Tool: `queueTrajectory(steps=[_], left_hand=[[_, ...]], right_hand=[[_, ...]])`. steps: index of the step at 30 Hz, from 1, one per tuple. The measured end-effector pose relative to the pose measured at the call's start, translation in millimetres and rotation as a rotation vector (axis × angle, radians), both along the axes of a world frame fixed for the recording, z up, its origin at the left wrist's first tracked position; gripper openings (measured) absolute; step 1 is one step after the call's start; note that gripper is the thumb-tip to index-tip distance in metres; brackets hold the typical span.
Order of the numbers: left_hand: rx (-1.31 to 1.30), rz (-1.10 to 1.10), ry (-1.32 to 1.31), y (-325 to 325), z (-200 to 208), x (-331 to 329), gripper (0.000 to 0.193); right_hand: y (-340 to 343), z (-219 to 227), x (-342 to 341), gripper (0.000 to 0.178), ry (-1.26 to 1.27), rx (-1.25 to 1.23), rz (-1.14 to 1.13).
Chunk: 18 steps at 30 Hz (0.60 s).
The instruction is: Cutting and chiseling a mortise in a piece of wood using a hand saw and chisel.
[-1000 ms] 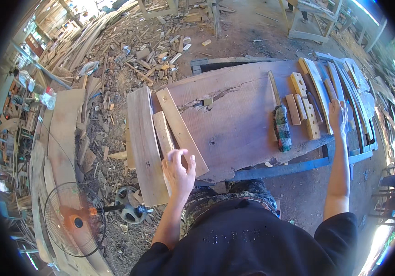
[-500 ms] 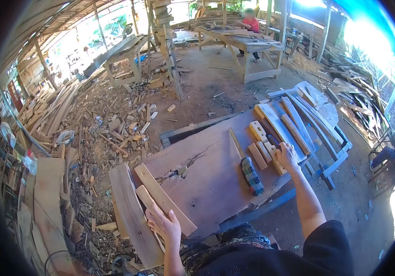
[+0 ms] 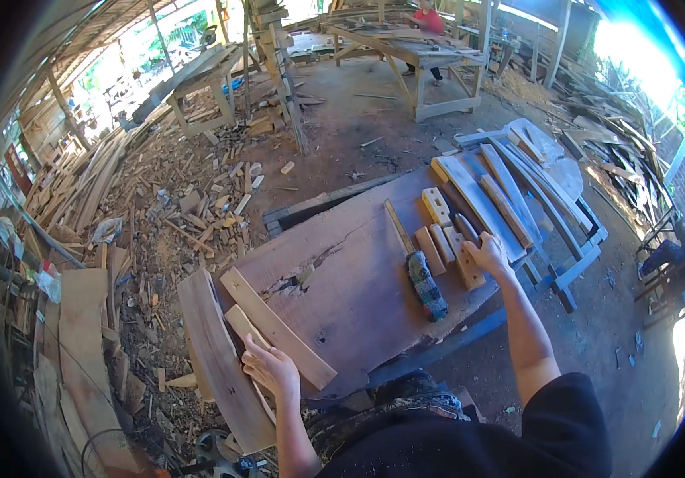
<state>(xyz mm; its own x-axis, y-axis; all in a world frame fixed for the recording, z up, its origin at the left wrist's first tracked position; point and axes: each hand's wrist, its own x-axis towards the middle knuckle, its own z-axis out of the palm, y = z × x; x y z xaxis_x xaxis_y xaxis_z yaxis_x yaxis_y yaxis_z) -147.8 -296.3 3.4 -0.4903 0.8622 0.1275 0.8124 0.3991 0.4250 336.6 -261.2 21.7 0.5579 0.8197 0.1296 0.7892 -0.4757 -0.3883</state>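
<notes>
A wide brown slab with a cracked hole lies in front of me like a bench top. Near its left end, my left hand is open, fingers apart, against a short pale wood strip. That strip lies between a longer pale board and a curved brown plank. On the right, the fingers of my right hand curl over the near end of a dark, rounded handle-like piece. Left of it are a pale wooden block, a reddish-brown block and a yellowish block with holes.
A saw-like tool with a dark wrapped grip lies mid-slab. Longer pieces and a metal frame stand at the right. Offcuts litter the left floor. A person in red is at a far workbench.
My view has shifted, so the slab and its pieces sit higher and slightly left in the picture. Both hands stay by the same wooden pieces; the left fingers look a little more spread.
</notes>
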Motion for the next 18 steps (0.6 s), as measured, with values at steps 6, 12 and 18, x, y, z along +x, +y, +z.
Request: queueTrajectory(steps=[6, 12, 18], left_hand=[[0.072, 0.035, 0.048, -9, -3, -4, 0.055], [0.468, 0.121, -1.099, -9, 7, -31, 0.045], [0.559, -0.129, -1.677, -25, 29, -36, 0.044]], right_hand=[[-25, -18, 0, 0.048, 0.083, 0.135, -0.005], [-53, 0, -14, 0.039, 0.505, 0.36, -0.112], [-97, 3, -30, 0.035, 0.793, 0.639, -0.272]])
